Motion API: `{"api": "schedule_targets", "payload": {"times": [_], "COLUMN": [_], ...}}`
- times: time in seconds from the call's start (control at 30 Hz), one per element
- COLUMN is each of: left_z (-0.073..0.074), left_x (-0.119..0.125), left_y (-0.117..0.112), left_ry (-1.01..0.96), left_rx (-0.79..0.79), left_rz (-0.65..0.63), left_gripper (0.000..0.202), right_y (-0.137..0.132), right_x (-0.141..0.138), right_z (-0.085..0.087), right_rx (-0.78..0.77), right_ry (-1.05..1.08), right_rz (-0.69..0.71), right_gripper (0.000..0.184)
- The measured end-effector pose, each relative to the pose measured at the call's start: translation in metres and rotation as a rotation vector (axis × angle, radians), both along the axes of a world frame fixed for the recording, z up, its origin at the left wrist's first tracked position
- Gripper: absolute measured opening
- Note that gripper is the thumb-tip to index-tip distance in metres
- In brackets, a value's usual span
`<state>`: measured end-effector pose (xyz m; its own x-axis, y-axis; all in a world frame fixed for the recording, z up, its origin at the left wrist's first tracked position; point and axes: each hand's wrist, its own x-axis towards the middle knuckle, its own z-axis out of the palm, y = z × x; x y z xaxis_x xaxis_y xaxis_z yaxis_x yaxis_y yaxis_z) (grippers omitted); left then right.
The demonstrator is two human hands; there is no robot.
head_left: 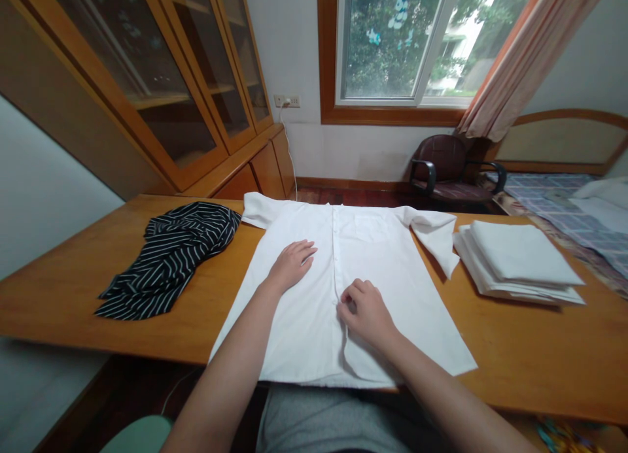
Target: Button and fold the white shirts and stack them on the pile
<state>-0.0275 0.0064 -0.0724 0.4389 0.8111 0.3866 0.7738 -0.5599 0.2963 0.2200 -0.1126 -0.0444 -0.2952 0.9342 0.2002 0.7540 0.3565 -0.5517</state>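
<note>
A white short-sleeved button shirt (pixel 304 335) lies spread front side up on the wooden table, its hem at the near edge. My left hand (pixel 291 265) rests on the shirt's left half, fingers stretched out and holding nothing. Just right of the button line, my right hand (pixel 366 311) pinches the edge of the shirt's front placket, lifting it slightly, so the lower front parts a little below the fingers. The left sleeve lies flat outward, while the right sleeve (pixel 436 234) is bent down toward the table.
A crumpled black-and-white striped garment (pixel 176 257) lies on the table (pixel 63 296) at left. A stack of folded white cloth (pixel 520 260) sits at right. Beyond stand a glass-door cabinet (pixel 196 67), an office chair (pixel 444 168) and a bed (pixel 559 201). A pale green stool (pixel 140 435) is below.
</note>
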Motion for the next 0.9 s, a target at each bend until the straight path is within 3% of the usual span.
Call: {"api": "schedule_targets", "payload": {"times": [0.4, 0.9], "left_z": [0.0011, 0.0042], "left_x": [0.0002, 0.0], "left_y": [-0.0007, -0.0022], "left_ry": [-0.004, -0.025], "left_rx": [-0.003, 0.016], "left_rz": [0.0, -0.039], "left_gripper": [0.032, 0.029], "right_y": [0.0018, 0.0011], "right_x": [0.0009, 0.0021], "right_z": [-0.0013, -0.0003], "right_rx": [0.002, 0.02], "right_ry": [-0.003, 0.155], "right_rz": [-0.003, 0.018], "right_gripper": [0.006, 0.01]}}
